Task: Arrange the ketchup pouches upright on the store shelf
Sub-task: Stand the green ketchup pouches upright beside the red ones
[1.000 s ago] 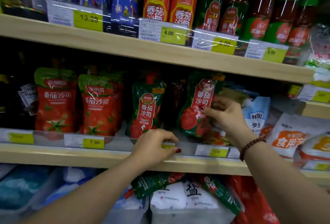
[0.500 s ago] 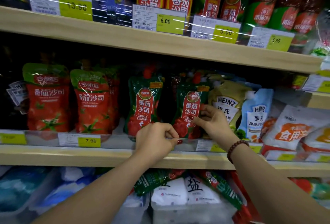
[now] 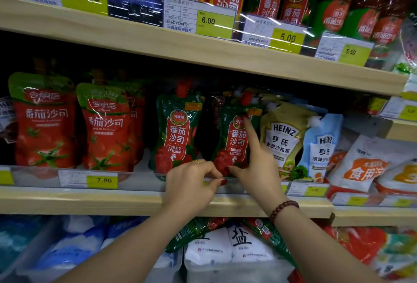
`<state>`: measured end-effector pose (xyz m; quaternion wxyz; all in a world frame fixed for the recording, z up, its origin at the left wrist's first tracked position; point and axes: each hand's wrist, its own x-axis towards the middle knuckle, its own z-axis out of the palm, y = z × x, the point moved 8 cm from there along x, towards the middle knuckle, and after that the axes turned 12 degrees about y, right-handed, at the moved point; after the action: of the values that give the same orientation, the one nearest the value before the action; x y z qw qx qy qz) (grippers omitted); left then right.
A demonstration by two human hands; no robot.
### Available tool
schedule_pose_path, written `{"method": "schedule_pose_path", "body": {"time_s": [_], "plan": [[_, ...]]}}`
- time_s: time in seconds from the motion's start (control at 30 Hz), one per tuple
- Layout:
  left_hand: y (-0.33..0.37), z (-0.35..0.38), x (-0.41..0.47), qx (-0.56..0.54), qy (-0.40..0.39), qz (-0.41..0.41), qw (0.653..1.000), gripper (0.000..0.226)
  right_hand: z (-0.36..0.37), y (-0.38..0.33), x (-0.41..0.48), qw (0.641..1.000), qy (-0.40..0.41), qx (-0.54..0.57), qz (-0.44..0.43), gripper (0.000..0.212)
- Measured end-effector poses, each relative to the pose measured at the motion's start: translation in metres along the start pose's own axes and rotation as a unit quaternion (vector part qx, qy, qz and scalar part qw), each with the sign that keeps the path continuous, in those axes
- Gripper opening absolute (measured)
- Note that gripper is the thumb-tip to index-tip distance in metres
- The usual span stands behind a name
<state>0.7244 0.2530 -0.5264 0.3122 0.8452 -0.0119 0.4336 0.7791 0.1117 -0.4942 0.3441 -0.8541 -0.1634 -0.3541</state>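
**A grocery aisle, by the look of the shelves**

We are facing stocked retail shelving in a food shop or supermarket. Pale wooden shelf boards point(image 3: 203, 54) run across the view in tiers, each fronted with a clear plastic strip carrying printed price tags point(image 3: 102, 180) on yellow-green backing: 13.90, 6.00, 5.00, 5.50, 7.90. We see many copies of the same goods side by side: red ketchup pouches point(image 3: 45, 122), green ketchup pouches point(image 3: 176, 131), Heinz dressing pouches point(image 3: 284, 138) and sauce bottles point(image 3: 334, 5) on the tier above. Below, white salt bags point(image 3: 228, 244) lie in clear bins. One tag carries a barcode number and a supermarket's name.
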Motion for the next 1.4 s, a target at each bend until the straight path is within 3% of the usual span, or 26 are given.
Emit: {"method": "schedule_pose_path", "body": {"time_s": [0.5,0.9,1.4], "plan": [[0.0,0.0,0.0,-0.017,0.025,0.018,0.999,0.011,0.042,0.011,0.029,0.997,-0.067,-0.034,0.002,0.115],[0.001,0.001,-0.001,-0.009,0.035,0.039,0.999,0.014,0.056,0.014,0.034,0.996,-0.065,-0.063,-0.022,0.1],[0.001,0.003,-0.004,0.0,0.025,0.016,1.0,0.014,0.037,0.011,0.028,0.999,-0.04,0.032,-0.008,0.084]]}}
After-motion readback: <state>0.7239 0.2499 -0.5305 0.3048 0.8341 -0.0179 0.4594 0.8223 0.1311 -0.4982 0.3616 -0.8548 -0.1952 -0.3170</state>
